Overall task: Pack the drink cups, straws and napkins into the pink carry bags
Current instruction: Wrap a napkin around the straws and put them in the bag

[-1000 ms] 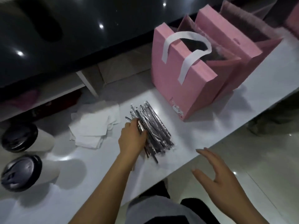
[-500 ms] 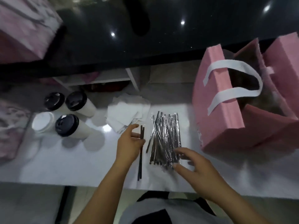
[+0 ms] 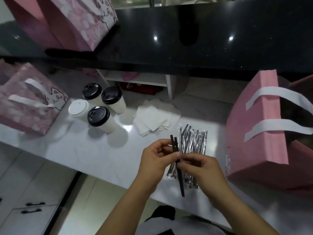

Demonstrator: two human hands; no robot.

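In the lower middle of the frame, the left hand [image 3: 156, 159] and the right hand [image 3: 202, 168] meet above the white table [image 3: 81, 150], and both grip the black straws [image 3: 180, 182]. The left thumb and fingers are curled round the upper part. The right fingertips pinch the straws just below that. The straws run almost straight up and down the frame, with their lower ends past the near edge of the table. There seem to be two, though the fingers cover the middle and the count is not certain.

Just behind the hands, right of centre, a pile of wrapped straws [image 3: 193, 141] lies flat on the table. Up and left of the pile, close to it, sits a loose stack of napkins [image 3: 154, 119].

Further left, four cups [image 3: 108, 126] stand upright in a tight group. Three have black lids and one has a white lid.

At the right edge of the frame a plain pink bag [image 3: 257, 133] stands on the table near the pile, its mouth open and its two white handles hanging across the opening. At the left edge a patterned pink bag [image 3: 25, 112] with a cat drawing sits just beside the white-lidded cup. Another patterned bag [image 3: 71, 22] stands at the upper left on the black counter [image 3: 169, 39].
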